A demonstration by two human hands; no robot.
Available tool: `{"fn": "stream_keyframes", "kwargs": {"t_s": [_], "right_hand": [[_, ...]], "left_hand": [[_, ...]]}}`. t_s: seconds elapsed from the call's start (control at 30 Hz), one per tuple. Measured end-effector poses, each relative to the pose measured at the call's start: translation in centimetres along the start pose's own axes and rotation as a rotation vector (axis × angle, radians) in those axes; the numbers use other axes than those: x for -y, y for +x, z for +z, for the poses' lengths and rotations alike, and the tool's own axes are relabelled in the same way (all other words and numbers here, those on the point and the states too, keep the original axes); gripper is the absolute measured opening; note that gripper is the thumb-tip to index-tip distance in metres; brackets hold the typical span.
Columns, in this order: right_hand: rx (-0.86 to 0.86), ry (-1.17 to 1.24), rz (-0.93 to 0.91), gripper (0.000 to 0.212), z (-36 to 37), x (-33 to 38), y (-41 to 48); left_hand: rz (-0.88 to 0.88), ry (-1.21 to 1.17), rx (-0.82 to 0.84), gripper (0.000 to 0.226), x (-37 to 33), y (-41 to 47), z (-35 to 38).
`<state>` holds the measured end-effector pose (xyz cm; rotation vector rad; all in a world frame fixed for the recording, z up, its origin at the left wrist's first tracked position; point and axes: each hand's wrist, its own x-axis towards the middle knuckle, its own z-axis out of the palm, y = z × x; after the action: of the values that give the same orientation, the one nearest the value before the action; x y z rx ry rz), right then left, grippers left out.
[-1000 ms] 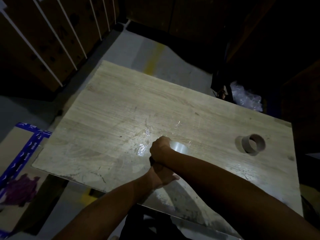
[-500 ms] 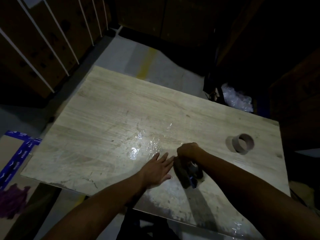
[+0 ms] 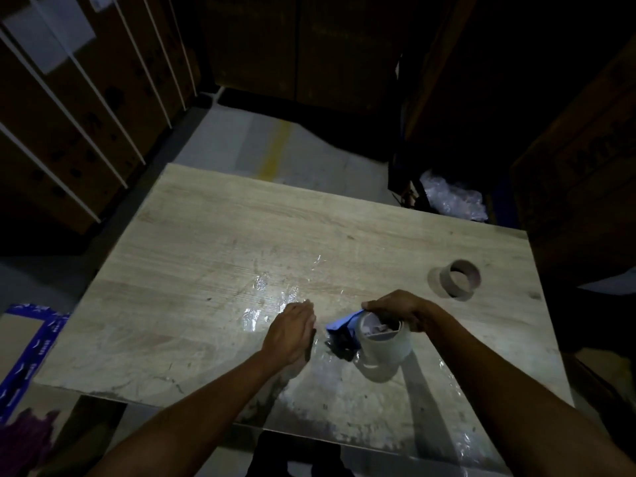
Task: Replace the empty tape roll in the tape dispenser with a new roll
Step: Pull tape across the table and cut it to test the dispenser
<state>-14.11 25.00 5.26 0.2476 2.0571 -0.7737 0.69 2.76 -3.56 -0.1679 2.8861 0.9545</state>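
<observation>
The right hand [image 3: 395, 309] grips the dispenser [image 3: 342, 333] with the roll [image 3: 383, 346], the left hand [image 3: 290, 333] lies open, and should probably pull the tape end straight.

A dim warehouse or stockroom — tall cardboard cartons [image 3: 69, 108] bound with white straps stack up at 10 o'clock, and more boxes [image 3: 581, 173] loom at 2 o'clock. A bare concrete floor [image 3: 241, 146] carries a painted yellow line [image 3: 275, 149] at 12 o'clock, beyond a scuffed wood-grain bench [image 3: 213, 256] — crumpled plastic wrap [image 3: 454, 197] lies behind it.
</observation>
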Motion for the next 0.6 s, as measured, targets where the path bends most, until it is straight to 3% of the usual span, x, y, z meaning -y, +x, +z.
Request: {"fn": "stream_keyframes", "kwargs": {"t_s": [0.07, 0.17, 0.3, 0.6], "right_hand": [[-0.08, 0.202, -0.015, 0.041, 0.6, -1.2, -0.1], [-0.204, 0.487, -0.036, 0.036, 1.8, -2.7, -0.1], [-0.311, 0.749, -0.013, 0.033, 3.2, -3.8, 0.4], [-0.555, 0.945, -0.092, 0.021, 6.4, -4.5, 0.6]], "left_hand": [[-0.108, -0.094, -0.097, 0.04, -0.3, 0.2, -0.1], [-0.273, -0.233, -0.209, 0.046, -1.5, 0.2, -0.5], [-0.358, -0.381, -0.309, 0.039, -2.5, 0.3, 0.1], [-0.359, -0.587, -0.264, 0.023, -6.5, 1.7, 1.0]]}}
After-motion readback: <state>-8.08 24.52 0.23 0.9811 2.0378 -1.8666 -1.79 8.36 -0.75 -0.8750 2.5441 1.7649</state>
